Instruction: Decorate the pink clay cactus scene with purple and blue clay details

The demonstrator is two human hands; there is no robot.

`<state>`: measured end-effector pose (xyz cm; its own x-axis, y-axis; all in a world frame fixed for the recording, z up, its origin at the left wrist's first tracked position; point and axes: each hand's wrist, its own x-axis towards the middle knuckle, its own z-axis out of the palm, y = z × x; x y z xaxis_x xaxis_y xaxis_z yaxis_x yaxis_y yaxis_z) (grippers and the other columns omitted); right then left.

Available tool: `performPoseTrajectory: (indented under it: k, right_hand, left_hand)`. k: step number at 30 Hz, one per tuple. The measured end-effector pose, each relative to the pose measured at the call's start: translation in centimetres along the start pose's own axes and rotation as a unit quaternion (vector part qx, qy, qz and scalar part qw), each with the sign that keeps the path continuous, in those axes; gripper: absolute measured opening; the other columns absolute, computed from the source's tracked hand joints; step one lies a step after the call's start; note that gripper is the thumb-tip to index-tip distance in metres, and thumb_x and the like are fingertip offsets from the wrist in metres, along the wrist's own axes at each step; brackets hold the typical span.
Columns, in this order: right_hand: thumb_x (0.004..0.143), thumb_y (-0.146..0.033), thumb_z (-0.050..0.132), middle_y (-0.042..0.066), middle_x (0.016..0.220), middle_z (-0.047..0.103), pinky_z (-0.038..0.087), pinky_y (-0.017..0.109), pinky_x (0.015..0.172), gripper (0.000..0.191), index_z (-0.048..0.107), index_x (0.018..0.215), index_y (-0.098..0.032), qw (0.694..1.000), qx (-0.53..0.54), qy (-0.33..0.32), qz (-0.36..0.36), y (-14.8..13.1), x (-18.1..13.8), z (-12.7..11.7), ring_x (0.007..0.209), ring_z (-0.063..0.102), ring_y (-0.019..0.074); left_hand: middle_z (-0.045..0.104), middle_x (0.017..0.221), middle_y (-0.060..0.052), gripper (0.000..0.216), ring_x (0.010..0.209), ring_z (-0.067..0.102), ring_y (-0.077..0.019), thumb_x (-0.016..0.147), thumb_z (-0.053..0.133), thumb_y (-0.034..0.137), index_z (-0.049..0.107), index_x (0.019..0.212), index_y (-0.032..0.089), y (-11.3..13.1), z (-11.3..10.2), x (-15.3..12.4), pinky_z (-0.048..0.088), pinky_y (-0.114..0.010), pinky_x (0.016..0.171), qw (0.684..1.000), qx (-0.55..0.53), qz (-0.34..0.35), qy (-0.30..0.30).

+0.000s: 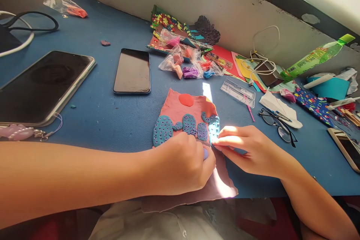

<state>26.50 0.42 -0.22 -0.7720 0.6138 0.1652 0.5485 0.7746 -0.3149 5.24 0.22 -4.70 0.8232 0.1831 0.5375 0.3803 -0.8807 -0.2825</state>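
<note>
A pink clay sheet (194, 110) lies on the blue table (107, 112), with blue dotted cactus shapes (168, 128) and an orange disc (186, 99) stuck on it. My left hand (180, 165) rests on the sheet's near part, fingers curled around a small purple-blue lump of clay (205, 153). My right hand (247, 150) comes in from the right, its fingertips pinched together at the edge of the rightmost light blue cactus piece (214, 129). What the right fingertips pinch is too small to make out.
Two dark phones (132, 70) (42, 86) lie to the left. Small bags of coloured clay (182, 63), a clay-decorated card (174, 26), coloured paper, a clear ruler (238, 92), glasses (277, 125), a charger with cable (264, 71) and a green bottle (312, 60) crowd the back and right.
</note>
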Motion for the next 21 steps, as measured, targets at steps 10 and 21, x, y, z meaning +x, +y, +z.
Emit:
performPoseTrajectory:
  k: [10, 21]
  right_hand:
    - [0.083, -0.006, 0.049, 0.004, 0.079, 0.068, 0.044, 0.022, 0.053, 0.019, 0.058, 0.095, -0.018, 0.999, -0.001, 0.043, -0.020, -0.22, -0.09, -0.18, 0.064, 0.058, 0.0114]
    - [0.080, -0.005, 0.050, 0.003, 0.074, 0.066, 0.043, 0.023, 0.051, 0.019, 0.058, 0.092, -0.018, 0.997, 0.001, 0.074, -0.040, -0.03, -0.10, -0.01, 0.059, 0.055, 0.0106]
  left_hand:
    - [0.047, 0.046, 0.002, 0.016, 0.038, 0.045, -0.0141, 0.078, 0.053, 0.022, 0.062, 0.085, 0.010, 0.04, 0.09, -0.08, 0.030, -0.025, 0.037, 1.000, 0.015, -0.009, -0.004]
    - [0.046, 0.047, 0.002, 0.012, 0.039, 0.042, -0.0133, 0.079, 0.045, 0.016, 0.057, 0.077, 0.012, -0.01, -0.12, 0.35, 0.029, -0.026, 0.038, 0.999, 0.011, -0.041, 0.017]
